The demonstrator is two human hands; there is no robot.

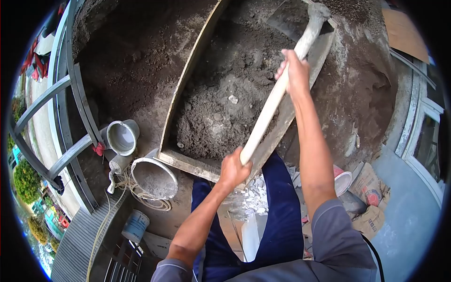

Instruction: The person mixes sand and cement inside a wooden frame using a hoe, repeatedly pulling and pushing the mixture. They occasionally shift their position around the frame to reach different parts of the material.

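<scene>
Both hands grip the pale wooden handle of a hoe (268, 111). My left hand (234, 168) is wrapped round the handle's lower end, above the near edge of a wooden mixing trough (184, 75). Higher up the handle, nearer the head, my right hand (295, 73) is closed round it with the fingers partly hidden. The hoe's blade (287, 21) is at the far right end of the trough, by its side board. Grey, crumbly mortar mix (211, 110) fills much of the trough, and a small pale stone (233, 99) lies on it.
Left of the trough stand a grey bucket (123, 137), a wide basin (154, 178) and a coiled rope (141, 195). Dark sand (131, 70) lies beyond the trough's left side. White rubble (256, 195) is between my legs; torn paper sacks (369, 188) lie to the right.
</scene>
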